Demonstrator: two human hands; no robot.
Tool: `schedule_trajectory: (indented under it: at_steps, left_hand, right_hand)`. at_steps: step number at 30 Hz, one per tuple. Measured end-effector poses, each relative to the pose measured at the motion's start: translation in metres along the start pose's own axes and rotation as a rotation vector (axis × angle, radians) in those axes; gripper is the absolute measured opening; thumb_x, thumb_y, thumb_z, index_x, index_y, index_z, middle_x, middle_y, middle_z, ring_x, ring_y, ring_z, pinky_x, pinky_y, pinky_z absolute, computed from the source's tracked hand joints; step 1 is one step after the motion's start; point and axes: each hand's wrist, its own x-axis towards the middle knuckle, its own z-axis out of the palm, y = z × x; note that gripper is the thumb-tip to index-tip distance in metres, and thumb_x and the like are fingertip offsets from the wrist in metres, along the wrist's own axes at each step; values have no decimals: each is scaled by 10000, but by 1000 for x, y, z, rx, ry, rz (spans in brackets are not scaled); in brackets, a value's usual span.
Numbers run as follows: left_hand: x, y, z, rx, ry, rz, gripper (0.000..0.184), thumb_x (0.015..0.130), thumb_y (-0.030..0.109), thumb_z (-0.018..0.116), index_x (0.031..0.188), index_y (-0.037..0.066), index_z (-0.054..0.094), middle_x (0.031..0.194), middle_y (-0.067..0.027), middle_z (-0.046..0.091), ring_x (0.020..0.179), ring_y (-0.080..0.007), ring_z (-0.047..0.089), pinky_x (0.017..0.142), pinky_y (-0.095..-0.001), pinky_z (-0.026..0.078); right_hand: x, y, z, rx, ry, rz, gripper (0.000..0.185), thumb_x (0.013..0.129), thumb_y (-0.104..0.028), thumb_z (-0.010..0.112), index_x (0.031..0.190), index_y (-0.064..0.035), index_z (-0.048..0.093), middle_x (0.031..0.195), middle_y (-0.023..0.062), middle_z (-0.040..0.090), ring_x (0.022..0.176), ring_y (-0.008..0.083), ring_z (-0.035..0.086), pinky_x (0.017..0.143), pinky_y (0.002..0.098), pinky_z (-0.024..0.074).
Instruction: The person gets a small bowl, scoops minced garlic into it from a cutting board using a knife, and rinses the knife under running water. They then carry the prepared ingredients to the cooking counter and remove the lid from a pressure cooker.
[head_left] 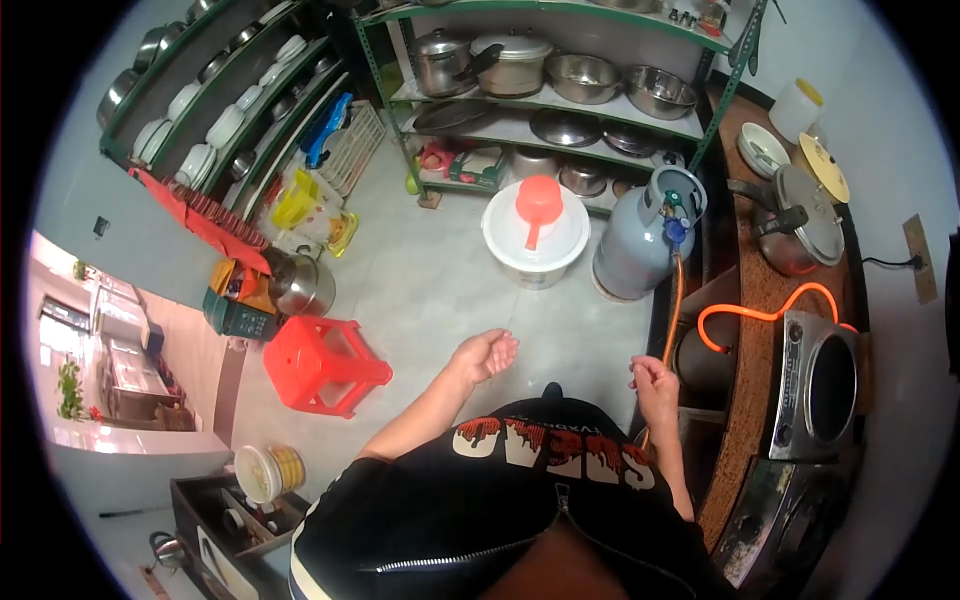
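Note:
My left hand [486, 356] is held in front of my body, palm partly up, its fingers loosely bent and nothing in it. My right hand [655, 386] hangs near the counter edge, close to an orange-brown gas hose [676, 310]; its fingers are slightly curled and apart, and I see nothing in them. Ahead on the floor stands a white bucket [536, 262] covered with a white lid, on which lies a red ladle-shaped scoop [540, 200]. To its right is a grey gas cylinder [632, 245] with a blue regulator [679, 231].
A red plastic stool [300, 362] stands at my left, beside a steel pot [300, 285]. A green rack [560, 105] with pots and basins crosses the back. Along the right runs a counter [745, 330] with a gas stove [815, 385] and a pressure cooker [797, 225].

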Motion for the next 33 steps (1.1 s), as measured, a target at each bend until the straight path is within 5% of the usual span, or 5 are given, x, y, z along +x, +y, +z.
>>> schedule_trajectory:
  at_steps: [11, 20, 24, 28, 33]
  left_hand:
    - [94, 107, -26, -87, 117, -48, 216, 916, 269, 464, 829, 89, 545, 794, -82, 654, 683, -226, 616, 642, -339, 510]
    - [266, 338, -57, -170, 15, 185, 243, 911, 310, 473, 874, 70, 489, 717, -80, 595, 650, -211, 580, 614, -344, 508]
    - [331, 445, -52, -214, 119, 305, 257, 926, 328, 455, 815, 96, 461, 761, -103, 602, 657, -240, 574, 641, -389, 522]
    - [402, 513, -64, -242, 106, 516, 353, 919, 374, 452, 833, 43, 543, 685, -96, 586, 584, -217, 559, 498, -347, 462]
    - [454, 571, -62, -287, 273, 480, 509, 870, 481, 508, 896, -27, 523, 586, -123, 516, 557, -244, 552, 539, -372, 507]
  right_hand:
    - [110, -12, 37, -115, -28, 54, 184, 866, -108, 554, 975, 26, 618, 765, 30, 592, 628, 84, 528, 584, 232, 449]
    - [201, -12, 106, -112, 199, 134, 178, 882, -96, 559, 990, 37, 606, 812, 38, 605, 664, 90, 526, 592, 236, 447]
    - [242, -44, 169, -111, 45, 177, 190, 876, -107, 578, 989, 43, 609, 787, 46, 615, 652, 94, 547, 582, 255, 466]
    - [277, -71, 204, -175, 104, 201, 185, 869, -116, 582, 978, 30, 609, 801, 38, 615, 656, 89, 556, 585, 227, 479]
    - [276, -64, 216, -297, 240, 308, 204, 864, -124, 598, 991, 35, 615, 749, 60, 620, 630, 99, 558, 571, 256, 475]
